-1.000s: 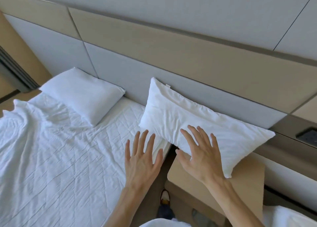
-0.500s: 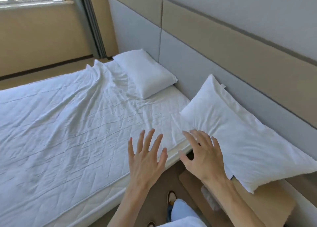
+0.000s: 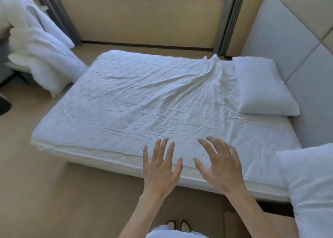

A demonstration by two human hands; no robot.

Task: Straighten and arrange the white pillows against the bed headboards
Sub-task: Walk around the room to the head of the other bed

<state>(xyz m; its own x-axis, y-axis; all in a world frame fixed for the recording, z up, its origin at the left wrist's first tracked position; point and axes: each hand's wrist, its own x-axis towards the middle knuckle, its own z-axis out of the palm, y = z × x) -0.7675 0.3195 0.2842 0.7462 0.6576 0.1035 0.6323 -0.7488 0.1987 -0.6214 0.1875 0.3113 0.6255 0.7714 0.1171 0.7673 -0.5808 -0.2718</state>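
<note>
A white pillow [image 3: 263, 86] lies flat on the bed's far right end, against the grey padded headboard [image 3: 281, 32]. A second white pillow [image 3: 311, 187] sits at the right edge of view, off the mattress over a wooden bedside unit [image 3: 239, 223], leaning toward the headboard wall. The bed [image 3: 144, 102] has a wrinkled white sheet. My left hand [image 3: 160, 169] and my right hand [image 3: 219, 164] hover with fingers spread over the near mattress edge, holding nothing, well left of the second pillow.
A pile of white bedding [image 3: 39, 54] lies heaped on furniture at the far left. A window wall [image 3: 144, 14] with dark curtains stands behind the bed. Tan floor [image 3: 54, 192] runs along the near side, where my shoes [image 3: 177, 225] stand.
The view has swung left from the headboard toward the whole bed. My right hand has come off the near pillow; both hands now hover over the mattress edge.
</note>
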